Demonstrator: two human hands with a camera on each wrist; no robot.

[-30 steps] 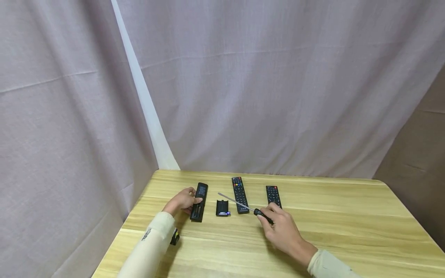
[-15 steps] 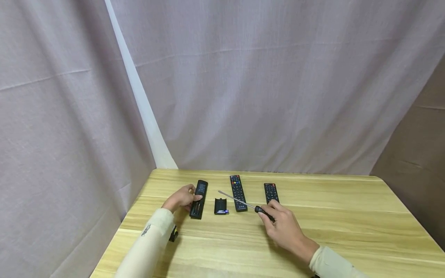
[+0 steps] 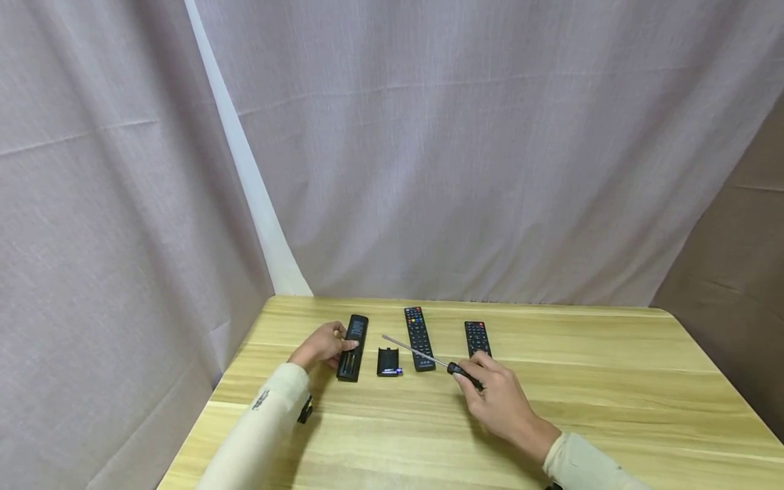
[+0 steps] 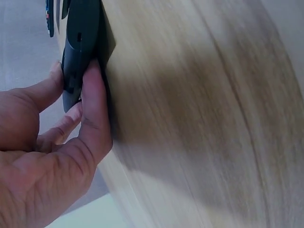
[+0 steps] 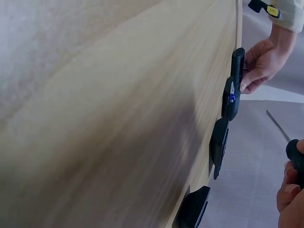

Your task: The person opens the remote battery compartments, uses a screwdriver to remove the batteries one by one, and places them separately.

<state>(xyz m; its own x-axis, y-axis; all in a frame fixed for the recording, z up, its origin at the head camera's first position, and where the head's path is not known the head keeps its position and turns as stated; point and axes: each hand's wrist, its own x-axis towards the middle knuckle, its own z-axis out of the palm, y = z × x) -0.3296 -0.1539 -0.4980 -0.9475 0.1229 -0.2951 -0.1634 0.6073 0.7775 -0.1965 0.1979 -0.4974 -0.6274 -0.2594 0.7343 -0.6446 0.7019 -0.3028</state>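
My left hand grips a black remote control at the table's left, thumb across its upturned back. The battery compartment in that back is uncovered, with metallic glints inside. In the left wrist view, the fingers curl under the end of the same remote. My right hand holds a screwdriver by its black handle. Its thin shaft points left, passing over a second remote in the head view. Between the two remotes lies a black battery cover with a small blue-and-silver item at its near edge.
A third remote lies keys up, partly hidden by the right hand. The wooden table reaches back to grey curtains. A small black-and-yellow device sits at the left wrist.
My left hand and its remote have shifted slightly right and away from me. The right hand holds the screwdriver nearly still. The head view has moved a little.
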